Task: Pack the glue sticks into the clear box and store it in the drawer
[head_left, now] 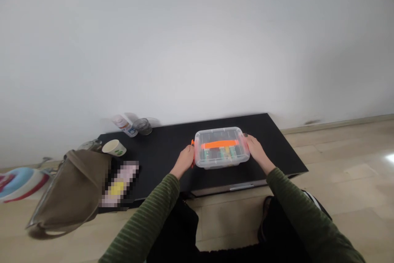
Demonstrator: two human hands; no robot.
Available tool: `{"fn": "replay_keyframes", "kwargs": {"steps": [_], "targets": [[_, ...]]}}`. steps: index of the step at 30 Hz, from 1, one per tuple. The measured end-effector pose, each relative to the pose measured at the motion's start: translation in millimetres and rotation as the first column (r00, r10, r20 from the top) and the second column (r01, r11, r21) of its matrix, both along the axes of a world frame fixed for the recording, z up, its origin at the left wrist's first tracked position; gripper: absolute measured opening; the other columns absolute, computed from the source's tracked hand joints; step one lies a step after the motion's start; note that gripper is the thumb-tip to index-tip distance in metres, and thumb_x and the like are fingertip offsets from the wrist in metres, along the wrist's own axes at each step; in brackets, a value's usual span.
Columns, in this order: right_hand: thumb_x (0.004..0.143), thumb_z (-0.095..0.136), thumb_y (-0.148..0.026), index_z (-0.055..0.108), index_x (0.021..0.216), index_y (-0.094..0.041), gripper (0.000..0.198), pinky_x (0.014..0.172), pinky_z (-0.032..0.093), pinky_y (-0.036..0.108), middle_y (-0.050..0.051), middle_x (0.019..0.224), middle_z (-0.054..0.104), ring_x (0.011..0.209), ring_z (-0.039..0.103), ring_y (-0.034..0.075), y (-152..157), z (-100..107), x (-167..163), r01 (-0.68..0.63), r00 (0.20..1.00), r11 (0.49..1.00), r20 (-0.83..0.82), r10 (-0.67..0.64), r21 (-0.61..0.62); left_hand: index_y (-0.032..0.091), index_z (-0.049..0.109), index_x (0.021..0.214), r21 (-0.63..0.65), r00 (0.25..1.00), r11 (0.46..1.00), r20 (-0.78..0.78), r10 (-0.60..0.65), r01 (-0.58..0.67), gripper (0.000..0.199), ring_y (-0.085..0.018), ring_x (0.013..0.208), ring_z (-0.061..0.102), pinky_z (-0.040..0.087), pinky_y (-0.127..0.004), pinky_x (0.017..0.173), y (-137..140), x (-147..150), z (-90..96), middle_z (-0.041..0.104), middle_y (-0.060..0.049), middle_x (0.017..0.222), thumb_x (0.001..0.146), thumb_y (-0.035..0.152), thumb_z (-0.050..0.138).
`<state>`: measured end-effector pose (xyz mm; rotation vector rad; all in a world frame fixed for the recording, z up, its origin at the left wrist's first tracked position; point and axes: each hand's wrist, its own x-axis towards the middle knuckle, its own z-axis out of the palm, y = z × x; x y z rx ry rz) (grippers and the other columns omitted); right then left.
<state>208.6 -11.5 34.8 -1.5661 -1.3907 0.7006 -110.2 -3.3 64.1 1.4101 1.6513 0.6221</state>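
Note:
Between my two hands is a clear plastic storage box [221,163] with a closed lid and an orange handle [220,144] lying flat across the top. Small green and yellow packets show faintly through the lid. My left hand [185,158] grips the box's left end, by an orange side latch [193,152]. My right hand [256,148] grips the opposite end, its fingers partly hidden along the edge. The box is over the black cabinet top [166,148]; whether it rests there or is slightly raised, I cannot tell.
To the left stand a paper cup [113,148], a spray can [125,126] and a glass [143,126]. A brown bag [74,189] hangs over the cabinet's left end beside a blurred-out flat item [120,185]. A white wall [197,49] rises behind; a drawer handle [241,186] faces me.

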Motion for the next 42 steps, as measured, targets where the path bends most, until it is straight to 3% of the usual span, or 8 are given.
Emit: {"fn": "replay_keyframes", "kwargs": {"steps": [5, 10, 15, 24, 28, 32, 38, 42], "targets": [[0.079, 0.06, -0.034, 0.071, 0.095, -0.023, 0.023, 0.091, 0.047, 0.035, 0.004, 0.102, 0.072, 0.101, 0.063, 0.026, 5.4, 10.5, -3.3, -0.202, 0.979, 0.979, 0.037, 0.202, 0.001, 0.021, 0.048, 0.074, -0.041, 1.0, 0.999, -0.001, 0.014, -0.014, 0.032, -0.014, 0.036, 0.052, 0.039, -0.024, 0.045, 1.0, -0.6, -4.6, 0.055, 0.002, 0.045, 0.099, 0.035, 0.034], [0.077, 0.062, -0.031, 0.07, 0.116, -0.026, 0.039, 0.109, 0.04, 0.044, 0.005, 0.125, 0.067, 0.128, 0.053, 0.031, -0.5, 7.4, -7.0, -0.039, 0.999, 0.999, -0.008, 0.039, 0.012, 0.019, 0.053, 0.077, -0.092, 0.999, 0.996, 0.034, 0.024, -0.021, 0.035, -0.014, 0.036, 0.055, 0.041, -0.023, 0.044, 1.5, -0.2, -11.5, 0.054, 0.002, 0.042, 0.099, 0.041, 0.035], [0.083, 0.063, -0.038, 0.059, 0.133, -0.024, 0.052, 0.106, 0.046, 0.045, 0.009, 0.133, 0.064, 0.122, 0.06, 0.027, -9.2, 21.7, -13.2, -0.012, 0.951, 0.983, -0.303, 0.068, 0.185, 0.016, 0.058, 0.078, -0.084, 0.994, 0.996, 0.113, 0.01, -0.001, 0.04, -0.016, 0.039, 0.059, 0.045, -0.024, 0.043, 4.1, 0.8, -12.7, 0.061, -0.003, 0.049, 0.097, 0.045, 0.037], [0.07, 0.079, -0.036, 0.058, 0.113, -0.021, 0.05, 0.093, 0.053, 0.041, 0.006, 0.109, 0.071, 0.099, 0.068, 0.021, -8.1, 29.0, 83.7, 0.444, 0.814, 0.812, -0.548, -0.19, 0.378, 0.016, 0.056, 0.085, -0.12, 0.978, 0.986, 0.157, 0.134, -0.116, 0.027, -0.016, 0.042, 0.062, 0.049, -0.024, 0.046, 8.9, -6.9, -17.6, 0.062, -0.002, 0.056, 0.097, 0.038, 0.044], [0.072, 0.078, -0.034, 0.055, 0.102, -0.021, 0.039, 0.094, 0.051, 0.042, 0.006, 0.099, 0.07, 0.096, 0.067, 0.021, -15.3, 17.7, 107.9, 0.353, 0.909, 0.849, -0.361, -0.21, 0.394, 0.015, 0.058, 0.088, -0.132, 0.956, 0.98, 0.236, 0.177, -0.15, 0.024, -0.014, 0.052, 0.064, 0.055, -0.025, 0.053, 10.3, -6.8, -18.1, 0.065, -0.004, 0.065, 0.096, 0.033, 0.044], [0.081, 0.062, -0.026, 0.061, 0.099, -0.021, 0.018, 0.093, 0.048, 0.043, 0.009, 0.101, 0.068, 0.097, 0.063, 0.024, -22.6, 6.6, 114.7, 0.098, 0.974, 0.92, 0.151, -0.166, 0.379, 0.013, 0.058, 0.092, -0.157, 0.902, 0.965, 0.348, 0.254, -0.212, 0.022, -0.014, 0.055, 0.063, 0.059, -0.028, 0.057, 11.8, -1.8, -15.2, 0.065, -0.005, 0.069, 0.095, 0.029, 0.045], [0.07, 0.047, -0.001, 0.063, 0.079, -0.021, 0.026, 0.089, 0.043, 0.039, 0.009, 0.096, 0.071, 0.098, 0.06, 0.026, -24.4, -15.6, 127.0, -0.221, 0.761, 0.973, 0.635, 0.132, 0.062, 0.014, 0.056, 0.107, -0.026, 0.968, 0.972, 0.08, 0.236, -0.235, 0.026, -0.023, 0.084, 0.069, 0.059, -0.036, 0.073, 11.6, -4.4, -3.1, 0.068, -0.014, 0.099, 0.095, 0.033, 0.044], [0.06, 0.046, 0.006, 0.068, 0.079, -0.02, 0.039, 0.081, 0.042, 0.035, 0.009, 0.097, 0.072, 0.097, 0.06, 0.026, -23.3, -25.9, 126.1, -0.132, 0.657, 0.984, 0.732, 0.179, -0.122, 0.015, 0.057, 0.116, 0.438, 0.946, 0.894, -0.24, 0.219, -0.096, 0.028, -0.028, 0.118, 0.057, 0.047, -0.044, 0.101, 2.3, -4.7, 11.4, 0.061, -0.017, 0.123, 0.092, 0.026, 0.046]]}}
